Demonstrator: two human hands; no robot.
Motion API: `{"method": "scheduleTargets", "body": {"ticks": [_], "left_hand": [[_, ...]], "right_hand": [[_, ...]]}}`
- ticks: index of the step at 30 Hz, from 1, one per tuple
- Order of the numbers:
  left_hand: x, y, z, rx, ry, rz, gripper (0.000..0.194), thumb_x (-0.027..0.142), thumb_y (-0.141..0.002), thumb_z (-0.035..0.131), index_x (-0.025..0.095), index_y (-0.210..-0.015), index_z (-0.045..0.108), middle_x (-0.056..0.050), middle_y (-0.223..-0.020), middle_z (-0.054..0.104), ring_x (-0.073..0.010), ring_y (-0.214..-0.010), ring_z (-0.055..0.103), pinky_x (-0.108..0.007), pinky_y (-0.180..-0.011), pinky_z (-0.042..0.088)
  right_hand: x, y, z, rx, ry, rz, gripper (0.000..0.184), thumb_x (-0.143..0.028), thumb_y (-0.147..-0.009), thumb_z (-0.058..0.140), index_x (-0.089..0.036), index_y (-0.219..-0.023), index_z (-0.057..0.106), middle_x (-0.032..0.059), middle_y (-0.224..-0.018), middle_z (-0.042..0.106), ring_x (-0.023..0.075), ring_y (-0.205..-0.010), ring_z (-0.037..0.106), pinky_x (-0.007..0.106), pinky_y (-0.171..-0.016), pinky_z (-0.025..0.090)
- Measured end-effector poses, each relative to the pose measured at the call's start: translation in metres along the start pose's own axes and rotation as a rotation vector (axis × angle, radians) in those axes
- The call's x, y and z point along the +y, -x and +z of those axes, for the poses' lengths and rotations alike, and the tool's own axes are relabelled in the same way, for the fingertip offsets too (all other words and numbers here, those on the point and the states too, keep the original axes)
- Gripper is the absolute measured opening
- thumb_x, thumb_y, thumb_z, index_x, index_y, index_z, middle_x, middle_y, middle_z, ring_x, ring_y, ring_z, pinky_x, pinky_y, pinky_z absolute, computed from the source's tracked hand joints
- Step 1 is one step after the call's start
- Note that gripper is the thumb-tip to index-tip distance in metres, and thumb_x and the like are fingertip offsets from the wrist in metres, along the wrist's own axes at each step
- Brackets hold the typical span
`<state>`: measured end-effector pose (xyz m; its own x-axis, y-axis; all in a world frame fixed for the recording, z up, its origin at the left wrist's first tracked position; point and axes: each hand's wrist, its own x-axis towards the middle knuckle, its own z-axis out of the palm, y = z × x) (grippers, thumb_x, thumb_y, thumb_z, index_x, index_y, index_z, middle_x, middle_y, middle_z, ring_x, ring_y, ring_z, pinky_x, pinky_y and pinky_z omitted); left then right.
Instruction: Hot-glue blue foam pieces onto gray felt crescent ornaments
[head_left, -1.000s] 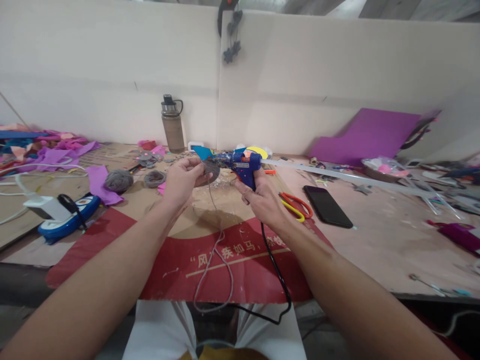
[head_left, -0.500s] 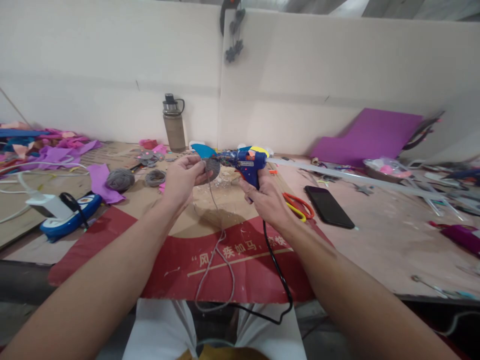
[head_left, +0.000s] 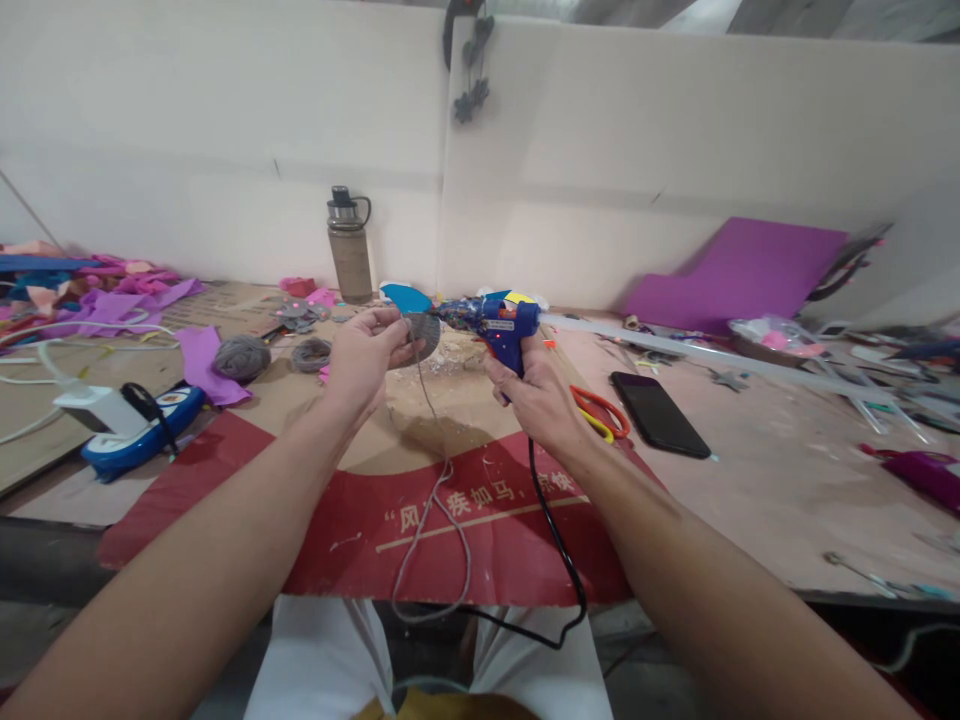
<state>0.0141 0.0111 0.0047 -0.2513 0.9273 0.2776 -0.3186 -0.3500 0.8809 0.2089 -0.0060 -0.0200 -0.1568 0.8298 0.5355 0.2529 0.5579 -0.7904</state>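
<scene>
Between its thumb and fingers my left hand point(head_left: 373, 355) holds a small grey yarn-wound disc point(head_left: 426, 337). A strand of grey yarn point(head_left: 427, 395) hangs from the disc and loops over the red printed cardboard point(head_left: 517, 545). My right hand point(head_left: 534, 385) is wrapped around the handle of a blue glue gun point(head_left: 512, 322). The gun's nozzle points left at the disc's upper edge; whether it touches cannot be made out. A long clear glue stick point(head_left: 675, 352) sticks out of its back, and a black cord point(head_left: 551, 520) runs down from the handle.
Orange-handled scissors point(head_left: 602, 412) and a black phone point(head_left: 660, 414) lie right of my hand. Balls of grey yarn point(head_left: 241, 357), a blue power strip point(head_left: 142, 440) and felt scraps point(head_left: 97, 295) are at left. A bottle point(head_left: 349, 255) stands against the wall; a purple sheet point(head_left: 739, 275) leans at right.
The glue gun in my right hand has shifted slightly to the right, away from the disc. My left hand keeps the disc in nearly the same place.
</scene>
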Motion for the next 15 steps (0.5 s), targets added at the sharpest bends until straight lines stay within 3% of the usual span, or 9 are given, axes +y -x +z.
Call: {"method": "scheduleTargets", "body": {"ticks": [15], "left_hand": [[-0.0016,-0.0025,-0.0018,0.002,0.012,0.035,0.015,0.016,-0.062,0.075,0.015,-0.068,0.061,0.002,-0.066,0.055,-0.0087,-0.062,0.055,-0.031,-0.072,0.060]], "right_hand": [[0.0023,-0.0011,-0.0031,-0.028,-0.015,-0.005,0.047,-0.037,-0.089,0.054,-0.026,-0.134,0.046,0.0079,-0.108,0.064,0.0228,-0.090,0.059,0.042,-0.078,0.054]]}}
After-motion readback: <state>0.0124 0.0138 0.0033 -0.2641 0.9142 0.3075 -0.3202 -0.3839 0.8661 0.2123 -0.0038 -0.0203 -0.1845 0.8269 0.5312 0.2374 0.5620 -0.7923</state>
